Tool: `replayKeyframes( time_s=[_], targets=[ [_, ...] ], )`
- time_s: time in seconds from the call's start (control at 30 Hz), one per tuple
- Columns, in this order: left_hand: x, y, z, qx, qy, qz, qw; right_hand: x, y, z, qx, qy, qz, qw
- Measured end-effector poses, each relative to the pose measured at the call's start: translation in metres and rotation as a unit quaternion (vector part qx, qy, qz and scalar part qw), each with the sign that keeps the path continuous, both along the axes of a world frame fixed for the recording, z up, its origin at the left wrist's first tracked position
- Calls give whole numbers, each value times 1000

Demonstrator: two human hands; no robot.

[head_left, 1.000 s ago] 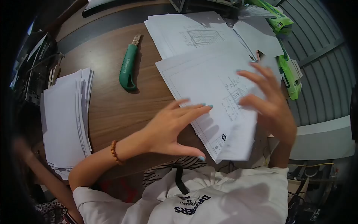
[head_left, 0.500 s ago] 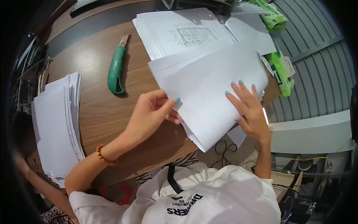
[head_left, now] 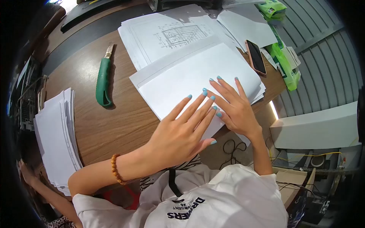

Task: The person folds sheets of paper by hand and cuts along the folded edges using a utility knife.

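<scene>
A folded sheet of white paper (head_left: 190,76) lies on a stack of sheets at the table's front edge. My left hand (head_left: 182,131) rests flat across its near part with fingers stretched out. Beside it, my right hand (head_left: 236,110) is spread on the right part of the same sheet, the fingertips of both hands almost meeting. Neither hand grips anything. Behind the sheet is a printed drawing (head_left: 182,36) on more paper. The sheet's near edge is partly hidden under my hands.
A green utility knife (head_left: 102,81) lies on the wooden table (head_left: 110,133), left of the papers. Another paper stack (head_left: 55,136) is at the far left, near another person's arm (head_left: 49,193). A phone (head_left: 256,57) and green packets (head_left: 283,68) lie at the right.
My left hand has moved right from the sheet's left edge and opened flat on it. My right hand has shifted slightly left. The sheet now lies flatter, and the phone has come into view.
</scene>
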State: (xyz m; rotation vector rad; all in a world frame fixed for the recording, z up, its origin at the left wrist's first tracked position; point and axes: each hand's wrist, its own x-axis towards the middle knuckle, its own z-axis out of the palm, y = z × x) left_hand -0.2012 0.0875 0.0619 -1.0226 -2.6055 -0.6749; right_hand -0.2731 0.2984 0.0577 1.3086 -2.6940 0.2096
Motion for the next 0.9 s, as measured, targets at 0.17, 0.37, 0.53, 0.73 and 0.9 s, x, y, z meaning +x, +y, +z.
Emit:
replayKeyframes(
  time_s=[0.17, 0.37, 0.53, 0.73, 0.9],
  targets=[
    [-3, 9, -11, -18, 0, 30, 999, -12, -4, -8, -12, -4, 18, 1000],
    [-8, 5, -21, -18, -89, 79, 993, -18, -12, -11, -27, 4, 22, 999],
    [-12, 2, -25, -45, -86, 91, 991, -20, -14, -11, -20, -8, 21, 1000],
    [-14, 0, -27, -36, -33, 101, 994, -23, -19, -11, -18, -21, 19, 999],
    [-14, 0, -26, -44, -87, 100, 990, -25, -20, -12, -16, -28, 20, 999]
  ],
)
